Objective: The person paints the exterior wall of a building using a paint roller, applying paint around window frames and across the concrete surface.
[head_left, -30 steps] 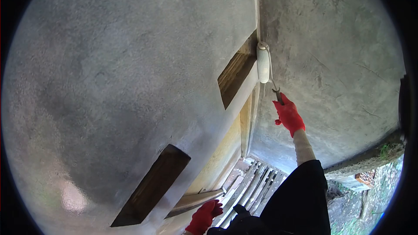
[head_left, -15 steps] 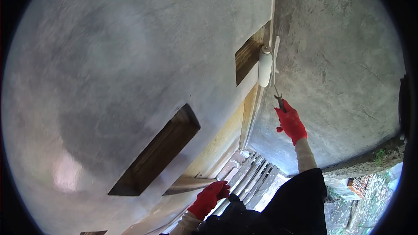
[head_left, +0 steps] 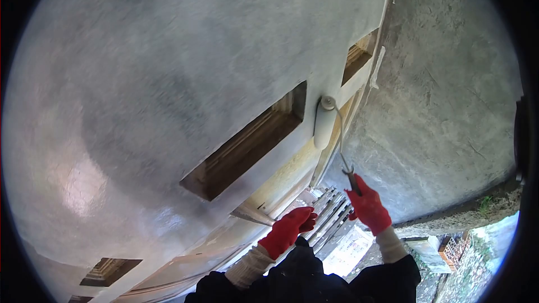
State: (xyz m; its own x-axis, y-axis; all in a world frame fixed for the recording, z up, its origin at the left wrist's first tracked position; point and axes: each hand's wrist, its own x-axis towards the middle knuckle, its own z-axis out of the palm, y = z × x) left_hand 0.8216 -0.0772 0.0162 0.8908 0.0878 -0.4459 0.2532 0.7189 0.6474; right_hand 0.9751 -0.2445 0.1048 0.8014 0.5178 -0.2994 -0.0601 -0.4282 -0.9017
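A paint roller (head_left: 324, 129) with a pale sleeve and a bent metal rod is raised near the strip of grey wall (head_left: 224, 50) between two recessed openings. My right hand (head_left: 370, 207), in a red glove, is closed round the dark handle of the roller. My left hand (head_left: 287, 231), also gloved in red, is lower and to the left, with its fingers bent; whether anything is in it cannot be made out. Just left of the roller lies a long dark opening (head_left: 247, 143). Whether the sleeve touches the wall is unclear.
Another grey wall (head_left: 438, 95) rises on the right. A smaller opening (head_left: 359, 56) is at the upper right, and one more (head_left: 109, 271) at the lower left. Wooden slats (head_left: 332, 216) lie below the hands. Bricks (head_left: 456, 249) and ground show at the lower right.
The roller and my right hand have moved down, away from the corner between the walls. My left hand has risen slightly to the right. The openings have shifted in view.
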